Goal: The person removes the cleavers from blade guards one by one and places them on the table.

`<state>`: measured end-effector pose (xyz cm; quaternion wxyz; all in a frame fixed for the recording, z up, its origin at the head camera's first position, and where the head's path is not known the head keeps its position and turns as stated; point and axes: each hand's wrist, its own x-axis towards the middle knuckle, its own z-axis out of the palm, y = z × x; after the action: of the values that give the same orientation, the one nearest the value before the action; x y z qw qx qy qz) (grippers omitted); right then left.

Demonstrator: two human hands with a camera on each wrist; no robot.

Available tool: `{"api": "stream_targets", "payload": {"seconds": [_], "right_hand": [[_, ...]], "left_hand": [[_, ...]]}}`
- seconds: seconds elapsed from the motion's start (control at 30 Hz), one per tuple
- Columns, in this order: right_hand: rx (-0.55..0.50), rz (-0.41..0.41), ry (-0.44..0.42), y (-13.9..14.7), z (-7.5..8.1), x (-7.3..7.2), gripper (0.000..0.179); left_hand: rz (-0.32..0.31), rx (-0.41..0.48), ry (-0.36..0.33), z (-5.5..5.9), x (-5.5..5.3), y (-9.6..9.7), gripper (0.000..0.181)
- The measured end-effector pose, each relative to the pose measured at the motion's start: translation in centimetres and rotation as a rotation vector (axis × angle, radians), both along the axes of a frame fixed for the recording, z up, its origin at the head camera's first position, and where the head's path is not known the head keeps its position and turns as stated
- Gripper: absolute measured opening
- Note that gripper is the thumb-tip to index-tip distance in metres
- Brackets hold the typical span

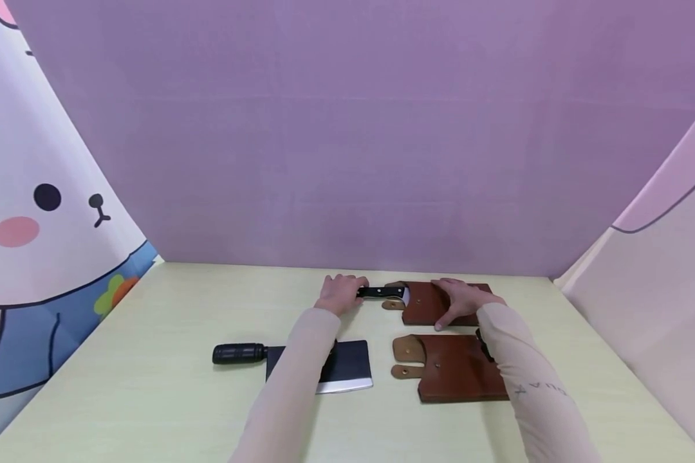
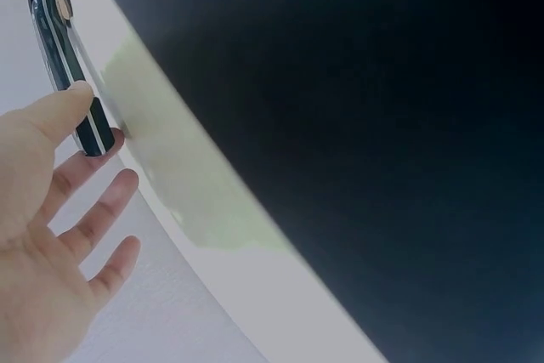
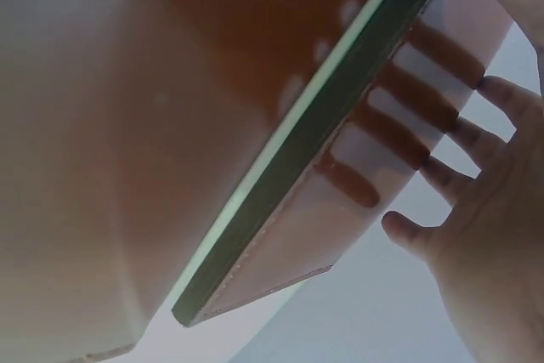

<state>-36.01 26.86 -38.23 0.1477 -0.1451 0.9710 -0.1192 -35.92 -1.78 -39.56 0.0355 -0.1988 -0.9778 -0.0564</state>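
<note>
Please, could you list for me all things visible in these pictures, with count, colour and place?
Cleaver: 1, black handle, dark blade with silvery edge, partly behind left sleeve
Knife: 1, black handle, blade entering far sheath
Sheaths: 2, brown, far sheath and near sheath, right of centre
Table: 1, pale yellow, underneath
Backdrop: 1, purple, behind table
Printed panels: 2, cartoon-patterned left panel, pink-and-white right panel
Left hand: 1, bare, holding knife handle
Right hand: 1, bare, on far sheath
Sleeves: 2, beige, both forearms

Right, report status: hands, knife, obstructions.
Left hand pinches knife handle. Right hand spread over upper sheath. Blade partly inside, base showing. No visible obstruction.
</note>
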Motion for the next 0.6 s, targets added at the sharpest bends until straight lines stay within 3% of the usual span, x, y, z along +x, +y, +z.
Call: {"api": "stream_targets", "payload": {"seconds": [0.2,0.6], "right_hand": [[-0.013,0.005,-0.031,-0.42,-0.02,-0.35,0.113],[-0.005,0.049,0.028,-0.38,-0.08,-0.27,0.107]], "left_hand": [[0.013,-0.012,-0.011,0.22,0.15,-0.29,0.036],[-0.008,-0.034,-0.009,-0.09,-0.11,-0.57,0.039]]}}
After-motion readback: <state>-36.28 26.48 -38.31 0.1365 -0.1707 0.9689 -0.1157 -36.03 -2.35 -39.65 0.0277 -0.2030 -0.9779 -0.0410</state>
